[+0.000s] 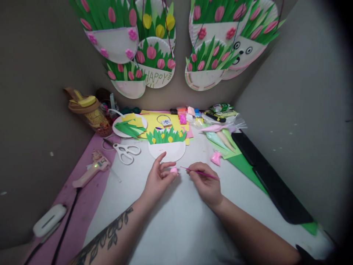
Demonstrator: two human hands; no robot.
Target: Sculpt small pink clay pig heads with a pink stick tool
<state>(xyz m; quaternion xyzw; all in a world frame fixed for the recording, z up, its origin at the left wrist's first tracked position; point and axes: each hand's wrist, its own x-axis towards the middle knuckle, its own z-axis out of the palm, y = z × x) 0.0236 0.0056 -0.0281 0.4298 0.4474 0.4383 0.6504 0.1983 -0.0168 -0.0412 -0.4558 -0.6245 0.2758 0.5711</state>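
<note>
Between the thumb and fingers of my left hand (157, 177) is a small pink lump of modelling clay (173, 170). My right hand (207, 186) grips a thin magenta stick tool (204, 173) like a pen, its slim tip pointing left at the clay, a small gap away. Just beyond my hands lies a paper-plate basket (168, 149) with green paper grass and yellow paper tulips. A pink packet of clay (216, 158) rests to the right of it.
White scissors (125, 151), a pink glue gun (92, 171) with a green light and a plate of paper scraps (117, 127) lie left. Piping bags (220, 138) and a long black object (281, 191) are right. Finished plate baskets (116, 46) hang on the wall.
</note>
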